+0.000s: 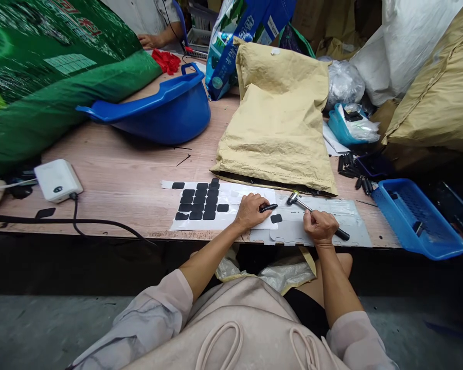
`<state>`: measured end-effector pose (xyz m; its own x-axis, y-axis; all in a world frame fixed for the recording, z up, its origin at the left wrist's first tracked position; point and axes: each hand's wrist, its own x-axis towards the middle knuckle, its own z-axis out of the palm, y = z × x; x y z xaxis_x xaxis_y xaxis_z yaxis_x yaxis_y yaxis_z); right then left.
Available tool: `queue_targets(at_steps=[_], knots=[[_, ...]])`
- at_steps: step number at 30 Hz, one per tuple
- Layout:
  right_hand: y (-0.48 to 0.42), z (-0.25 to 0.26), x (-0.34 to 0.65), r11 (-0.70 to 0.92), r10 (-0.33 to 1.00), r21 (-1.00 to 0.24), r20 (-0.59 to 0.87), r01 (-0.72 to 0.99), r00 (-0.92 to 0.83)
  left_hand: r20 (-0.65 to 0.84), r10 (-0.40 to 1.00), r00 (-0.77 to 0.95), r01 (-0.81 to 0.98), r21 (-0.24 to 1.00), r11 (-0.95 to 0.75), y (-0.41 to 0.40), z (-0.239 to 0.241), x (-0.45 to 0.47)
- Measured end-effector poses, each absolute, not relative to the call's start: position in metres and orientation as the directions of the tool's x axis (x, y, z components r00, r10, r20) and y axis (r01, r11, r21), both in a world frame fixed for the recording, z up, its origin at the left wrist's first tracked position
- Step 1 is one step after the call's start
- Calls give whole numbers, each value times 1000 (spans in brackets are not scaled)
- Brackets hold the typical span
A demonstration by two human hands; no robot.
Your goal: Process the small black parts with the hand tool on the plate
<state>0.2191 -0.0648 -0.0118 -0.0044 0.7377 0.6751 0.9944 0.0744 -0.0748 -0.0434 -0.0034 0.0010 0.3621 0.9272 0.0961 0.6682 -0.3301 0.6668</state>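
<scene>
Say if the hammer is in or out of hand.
In: the right hand is closed around the hammer, head and black grip showing on opposite sides.

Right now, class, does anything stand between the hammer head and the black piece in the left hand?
Nothing visible does: only a gap separates the hammer head from the black piece in the left hand. The black patch lies off to the near side.

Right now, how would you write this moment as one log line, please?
left hand: holds black piece | right hand: grips hammer | black patches: on white sheet | blue basket: right of hammer
</scene>
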Motion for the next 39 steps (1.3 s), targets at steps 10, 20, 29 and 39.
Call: queue_targets(at_steps=[10,20,29,39], knots=[[-58,-7,214,1,796,-165,598,986,99,126,926,357,666,661,-347,-1,-5,-44],[-54,-11,214,-22,779,-207,610,978,147,108,925,365,680,647,-344,-1,-2,-45],[-54,-8,215,-28,755,-227,634,973,169,108,927,359,672,659,-337,-2,-1,-45],[-53,-6,216,-110,743,-306,607,946,282,114,925,362,659,671,-340,-3,-2,-45]])
